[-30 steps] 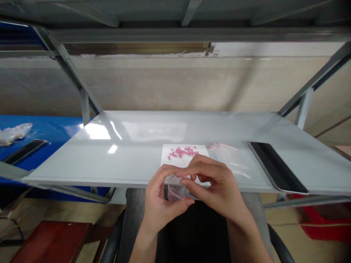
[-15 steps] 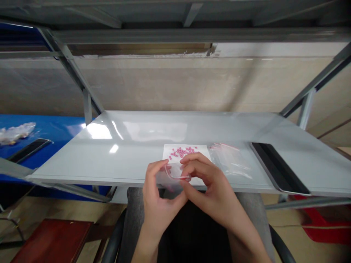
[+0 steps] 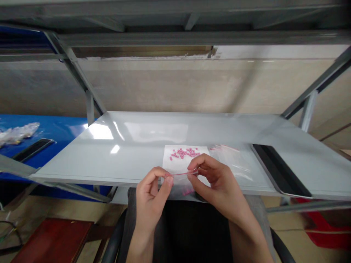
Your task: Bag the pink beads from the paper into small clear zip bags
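Observation:
A clear zip bag (image 3: 179, 179) with a red strip along its top hangs between my two hands at the table's front edge. Several pink beads (image 3: 188, 191) lie at the bottom of the bag. My left hand (image 3: 154, 191) pinches the left end of the red strip between thumb and forefinger. At the strip's right end, my right hand (image 3: 212, 179) grips the bag the same way. The strip runs nearly straight, its two sides together. Just beyond the hands, loose pink beads (image 3: 181, 152) are scattered on a white sheet of paper (image 3: 168, 162).
A stack of clear zip bags (image 3: 233, 162) lies right of the paper. Farther right is a dark tablet-like slab (image 3: 278, 170). Metal posts frame the white table (image 3: 131, 157). On the left, a blue table (image 3: 63, 126) bears filled bags (image 3: 20, 133) and another dark slab (image 3: 34, 149).
The bag's mouth was bowed apart and is now drawn flat into a straight line. My hands have moved apart, the left one to the left, and the pinch has shifted to the strip's ends.

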Demonstrator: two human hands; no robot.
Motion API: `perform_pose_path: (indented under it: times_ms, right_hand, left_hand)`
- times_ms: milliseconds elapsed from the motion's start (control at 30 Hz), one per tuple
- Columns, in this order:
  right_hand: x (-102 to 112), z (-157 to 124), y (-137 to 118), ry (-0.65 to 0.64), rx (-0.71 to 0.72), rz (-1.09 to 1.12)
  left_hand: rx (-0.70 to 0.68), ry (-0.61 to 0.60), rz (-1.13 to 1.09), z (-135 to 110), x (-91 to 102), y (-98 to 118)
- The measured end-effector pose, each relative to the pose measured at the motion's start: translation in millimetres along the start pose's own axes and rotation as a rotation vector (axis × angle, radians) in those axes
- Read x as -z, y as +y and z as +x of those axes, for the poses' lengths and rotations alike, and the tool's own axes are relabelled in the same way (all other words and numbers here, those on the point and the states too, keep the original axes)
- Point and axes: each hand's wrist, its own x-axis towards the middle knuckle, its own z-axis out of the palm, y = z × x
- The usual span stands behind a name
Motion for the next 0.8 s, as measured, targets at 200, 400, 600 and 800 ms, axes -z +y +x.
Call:
perform_pose_path:
  times_ms: [200,400,600,800]
  right_hand:
    - [4.7,-0.9,-1.5,-0.049,0.077,-0.112]
    - [2.5,-1.7,-3.0,-0.088,0.079,-0.217]
    - [1.5,-0.5,-0.1,-0.070,0.087,-0.229]
    - [0.7,1.6,2.3,-0.079,0.039,-0.214]
  left_hand:
    - [-0.129,-0.171,0.066,0.3,6.8,4.0]
    - [-0.194,-0.290,0.228,-2.7,8.6,3.9]
    - [-0.242,-0.300,0.304,-2.5,6.3,1.9]
    - [-0.248,-0.282,0.330,-1.3,5.8,1.2]
